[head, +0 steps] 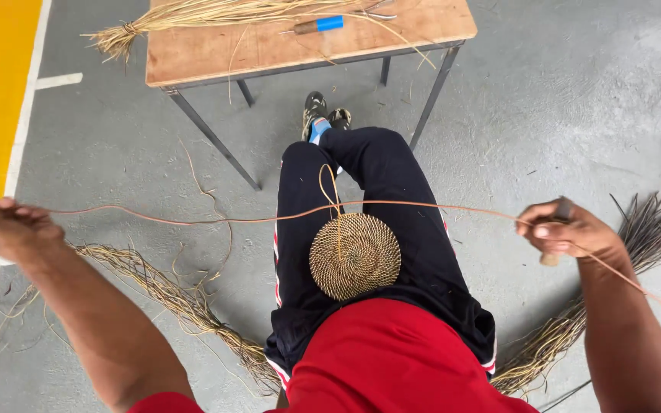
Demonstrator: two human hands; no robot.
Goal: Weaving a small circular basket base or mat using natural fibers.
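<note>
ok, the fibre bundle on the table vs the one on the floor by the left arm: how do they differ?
The bundle on the table is pale straw yellow, fairly straight and tied near one end, which overhangs the table edge. The bundle on the floor is duller and browner, and lies in a loose, tangled curve with stray strands spreading out. The table bundle looks tidier and more compact; the floor bundle is scattered. Both are long, thin plant fibres.

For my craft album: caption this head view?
Both hands stretch a cane strand above a coiled woven disc on the lap.
</note>
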